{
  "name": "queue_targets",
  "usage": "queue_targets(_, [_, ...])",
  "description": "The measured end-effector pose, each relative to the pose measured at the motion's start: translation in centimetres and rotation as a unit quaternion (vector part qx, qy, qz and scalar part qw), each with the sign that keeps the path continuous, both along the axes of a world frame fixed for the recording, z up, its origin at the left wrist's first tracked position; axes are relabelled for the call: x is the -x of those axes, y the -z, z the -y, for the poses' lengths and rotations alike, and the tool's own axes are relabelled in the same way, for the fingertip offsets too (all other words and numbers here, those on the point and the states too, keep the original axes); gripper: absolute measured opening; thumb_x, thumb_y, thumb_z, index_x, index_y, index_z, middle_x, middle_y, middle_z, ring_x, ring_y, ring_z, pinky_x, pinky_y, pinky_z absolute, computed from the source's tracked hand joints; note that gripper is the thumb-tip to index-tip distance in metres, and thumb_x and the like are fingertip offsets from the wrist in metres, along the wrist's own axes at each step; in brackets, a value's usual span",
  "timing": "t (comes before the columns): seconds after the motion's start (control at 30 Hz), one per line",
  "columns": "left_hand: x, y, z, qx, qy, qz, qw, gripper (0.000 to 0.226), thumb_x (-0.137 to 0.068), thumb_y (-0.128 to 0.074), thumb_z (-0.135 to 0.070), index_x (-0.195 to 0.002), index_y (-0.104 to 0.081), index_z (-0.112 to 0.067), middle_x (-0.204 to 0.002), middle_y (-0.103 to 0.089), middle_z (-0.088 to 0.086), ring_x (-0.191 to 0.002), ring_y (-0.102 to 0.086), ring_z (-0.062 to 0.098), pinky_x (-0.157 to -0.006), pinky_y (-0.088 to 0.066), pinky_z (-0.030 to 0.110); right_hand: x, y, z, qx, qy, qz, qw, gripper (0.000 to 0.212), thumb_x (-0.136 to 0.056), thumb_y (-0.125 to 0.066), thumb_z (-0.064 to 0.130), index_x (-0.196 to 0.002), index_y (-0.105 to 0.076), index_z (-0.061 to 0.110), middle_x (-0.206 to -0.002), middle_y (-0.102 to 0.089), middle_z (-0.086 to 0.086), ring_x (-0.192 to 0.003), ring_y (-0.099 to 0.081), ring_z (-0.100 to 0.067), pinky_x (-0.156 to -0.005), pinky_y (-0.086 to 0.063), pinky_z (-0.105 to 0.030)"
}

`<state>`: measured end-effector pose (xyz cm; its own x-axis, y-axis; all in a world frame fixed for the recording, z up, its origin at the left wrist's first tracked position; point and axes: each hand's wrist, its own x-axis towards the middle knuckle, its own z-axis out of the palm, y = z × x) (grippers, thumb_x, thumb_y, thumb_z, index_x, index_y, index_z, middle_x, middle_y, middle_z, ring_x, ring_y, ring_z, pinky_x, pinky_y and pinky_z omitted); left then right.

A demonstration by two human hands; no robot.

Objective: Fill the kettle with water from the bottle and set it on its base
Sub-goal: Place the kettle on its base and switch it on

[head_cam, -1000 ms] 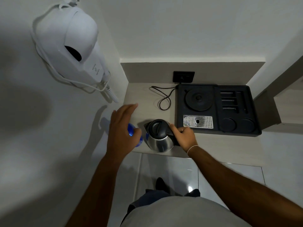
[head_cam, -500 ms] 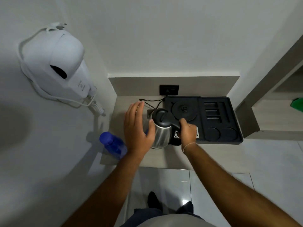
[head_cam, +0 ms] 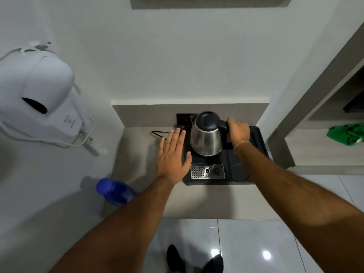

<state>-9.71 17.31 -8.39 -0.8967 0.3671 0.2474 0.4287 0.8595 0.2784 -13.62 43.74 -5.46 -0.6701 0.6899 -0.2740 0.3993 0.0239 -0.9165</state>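
Note:
The steel kettle (head_cam: 206, 139) with its black lid closed stands over the back left of the black tray (head_cam: 258, 140), where its round base lies hidden beneath it. My right hand (head_cam: 237, 131) grips the kettle's black handle. My left hand (head_cam: 174, 156) hovers flat and open just left of the kettle, fingers spread, holding nothing. The blue bottle (head_cam: 114, 191) with its blue cap stands at the counter's front left corner, beside my left forearm.
A white wall-mounted hair dryer (head_cam: 39, 103) with a coiled cord hangs at the left. A black socket (head_cam: 182, 119) and cable (head_cam: 157, 133) sit behind the kettle. The tray has a perforated metal drip grille (head_cam: 197, 171). A green cloth (head_cam: 346, 135) lies on the right shelf.
My right hand has carried the kettle from the counter's front edge back onto the tray. My left hand let go of the bottle and followed alongside, open.

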Motion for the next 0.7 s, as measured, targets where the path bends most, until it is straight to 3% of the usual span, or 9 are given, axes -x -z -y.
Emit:
queue_targets(0.3, [1.6, 2.9, -1.0, 0.049, -0.025, 0.034, 0.998, 0.080, -0.105, -0.037, -0.052, -0.176, -0.015, -0.022, -0.184, -0.016, 0.001, -0.171, -0.009, 0.021, -0.139, -0.008, 0.048, 2.4, 3.1, -2.3, 0.015, -0.037, 0.025, 0.999, 0.048, -0.094, -0.070, 0.028, -0.054, -0.045, 0.015, -0.059, -0.043, -0.005, -0.058, -0.039, -0.023, -0.060, -0.035, -0.037])
queue_targets(0.53, [1.7, 3.6, -0.1, 0.034, -0.041, 0.060, 0.997, 0.077, -0.104, -0.037, -0.049, -0.175, -0.021, -0.021, -0.183, -0.021, 0.000, -0.170, -0.014, 0.022, -0.138, -0.007, 0.045, 4.2, 3.7, -2.9, -0.006, -0.083, 0.030, 0.996, 0.052, -0.097, -0.068, 0.025, -0.053, -0.040, 0.020, -0.036, -0.035, 0.015, -0.032, -0.032, -0.006, -0.039, -0.030, -0.024])
queue_targets(0.6, [1.7, 3.6, 0.0, 0.041, -0.042, 0.069, 0.996, 0.077, -0.105, -0.037, -0.049, -0.175, -0.019, -0.022, -0.183, -0.019, 0.000, -0.171, -0.012, 0.021, -0.138, -0.004, 0.044, 4.4, 3.4, -3.4, -0.020, -0.101, 0.030, 0.994, 0.050, -0.097, -0.067, 0.027, -0.054, -0.044, 0.019, -0.044, -0.039, 0.008, -0.036, -0.035, -0.009, -0.040, -0.032, -0.024])
queue_targets(0.7, [1.7, 3.6, 0.2, 0.052, -0.043, 0.076, 0.995, 0.077, -0.106, -0.037, -0.050, -0.175, -0.015, -0.023, -0.184, -0.015, 0.000, -0.171, -0.009, 0.020, -0.137, -0.001, 0.042, 4.4, 3.1, -4.2, -0.025, -0.134, 0.034, 0.990, 0.042, -0.098, -0.067, 0.031, -0.064, -0.053, 0.012, -0.057, -0.042, -0.006, -0.048, -0.043, -0.020, -0.055, -0.039, -0.032])
